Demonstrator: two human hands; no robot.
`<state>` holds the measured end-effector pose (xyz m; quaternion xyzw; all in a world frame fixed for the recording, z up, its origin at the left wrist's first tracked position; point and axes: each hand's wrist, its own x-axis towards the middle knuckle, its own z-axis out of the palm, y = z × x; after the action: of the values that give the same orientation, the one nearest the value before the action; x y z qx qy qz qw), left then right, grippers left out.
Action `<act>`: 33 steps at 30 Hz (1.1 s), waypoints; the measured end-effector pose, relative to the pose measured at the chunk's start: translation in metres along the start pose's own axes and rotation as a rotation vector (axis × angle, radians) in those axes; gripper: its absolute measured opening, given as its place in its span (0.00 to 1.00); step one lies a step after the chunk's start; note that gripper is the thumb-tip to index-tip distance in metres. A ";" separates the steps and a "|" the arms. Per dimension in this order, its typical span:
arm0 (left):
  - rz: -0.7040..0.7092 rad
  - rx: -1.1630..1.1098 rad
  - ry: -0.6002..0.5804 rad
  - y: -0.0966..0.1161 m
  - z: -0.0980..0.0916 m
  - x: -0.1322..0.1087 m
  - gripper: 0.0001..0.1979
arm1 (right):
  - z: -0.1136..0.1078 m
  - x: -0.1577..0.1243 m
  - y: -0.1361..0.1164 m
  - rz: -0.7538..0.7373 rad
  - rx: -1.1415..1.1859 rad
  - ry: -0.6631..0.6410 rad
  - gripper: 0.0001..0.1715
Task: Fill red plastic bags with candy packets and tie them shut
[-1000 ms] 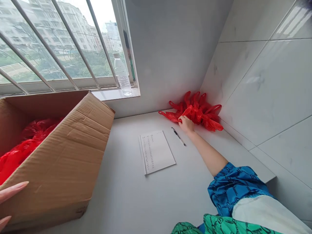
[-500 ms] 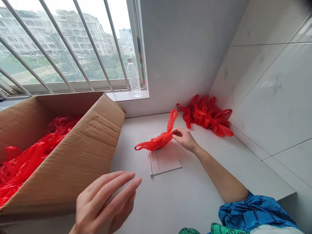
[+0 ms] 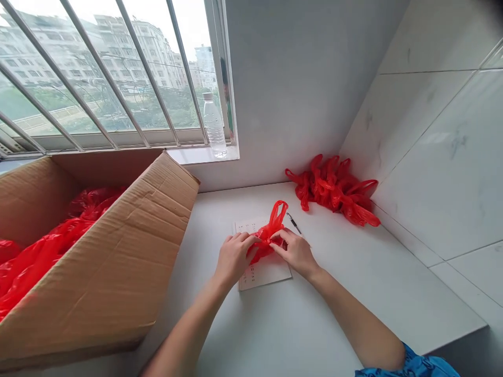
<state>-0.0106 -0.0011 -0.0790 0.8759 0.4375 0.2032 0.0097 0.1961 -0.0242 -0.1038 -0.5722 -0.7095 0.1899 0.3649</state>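
Observation:
Between my two hands is a red plastic bag point(image 3: 272, 228), bunched up with one handle loop standing up toward the wall. My left hand point(image 3: 236, 253) pinches its left side, fingers closed on the plastic. From the right, my right hand point(image 3: 295, 253) grips the bag near its middle, thumb and fingertips pressed together. Beneath the bag lies a white notebook point(image 3: 271, 275) with rows of handwriting, partly covered by the bag and my left hand. A black pen point(image 3: 293, 223) rests just beyond my right hand.
A large open cardboard box point(image 3: 118, 262) holding red plastic bags point(image 3: 58, 248) stands at left. Several bunched red bags point(image 3: 334, 188) lie in the far right corner of the white table point(image 3: 243, 335). A clear water bottle point(image 3: 214, 125) stands on the windowsill.
My left hand has moved from the lower left up to the bag and taken hold of it. My right hand has come slightly nearer with the bag, and the pen now shows.

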 end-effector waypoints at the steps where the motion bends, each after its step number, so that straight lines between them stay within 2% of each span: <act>1: -0.022 -0.023 0.014 -0.003 0.002 -0.001 0.09 | 0.000 0.000 0.000 -0.010 0.006 -0.007 0.06; 4: -0.142 -0.201 0.070 -0.016 0.003 -0.004 0.10 | -0.005 0.000 0.003 -0.020 0.043 -0.016 0.06; 8: -0.392 -0.532 0.175 -0.048 -0.002 -0.008 0.10 | -0.023 0.001 0.013 0.043 0.035 0.015 0.06; 10: -0.505 -0.614 0.212 -0.061 -0.006 -0.010 0.12 | -0.031 0.001 0.017 0.077 0.014 0.031 0.07; 12: -0.549 -0.599 0.250 -0.065 -0.010 -0.012 0.12 | -0.034 0.001 0.018 0.087 -0.029 0.023 0.08; 14: -0.493 -0.492 0.300 -0.054 -0.015 -0.013 0.13 | -0.033 -0.001 0.014 0.070 -0.095 0.003 0.07; 16: -0.335 -0.336 0.321 -0.033 -0.018 -0.013 0.14 | -0.029 -0.003 0.007 0.043 -0.155 0.007 0.10; 18: -0.136 -0.191 0.255 -0.011 -0.016 -0.011 0.14 | -0.022 -0.005 0.000 0.019 -0.195 0.035 0.15; 20: 0.006 -0.086 0.160 0.006 -0.010 -0.008 0.12 | -0.016 -0.006 -0.005 -0.001 -0.228 0.056 0.15; 23: 0.037 -0.034 0.099 0.011 -0.001 -0.004 0.08 | -0.012 -0.007 -0.006 0.000 -0.225 0.066 0.13; 27: -0.114 -0.185 0.224 -0.010 -0.004 -0.008 0.10 | -0.021 -0.002 0.004 0.104 -0.101 0.155 0.11; 30: -0.376 -0.479 0.364 -0.032 -0.008 -0.014 0.10 | -0.032 0.002 0.015 0.198 -0.059 0.212 0.10; 33: -0.591 -0.785 0.457 -0.049 -0.005 -0.021 0.14 | -0.039 0.003 0.022 0.249 -0.072 0.202 0.11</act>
<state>-0.0615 0.0121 -0.0913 0.5796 0.5474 0.5253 0.2975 0.2391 -0.0210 -0.0923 -0.6847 -0.5992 0.1495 0.3870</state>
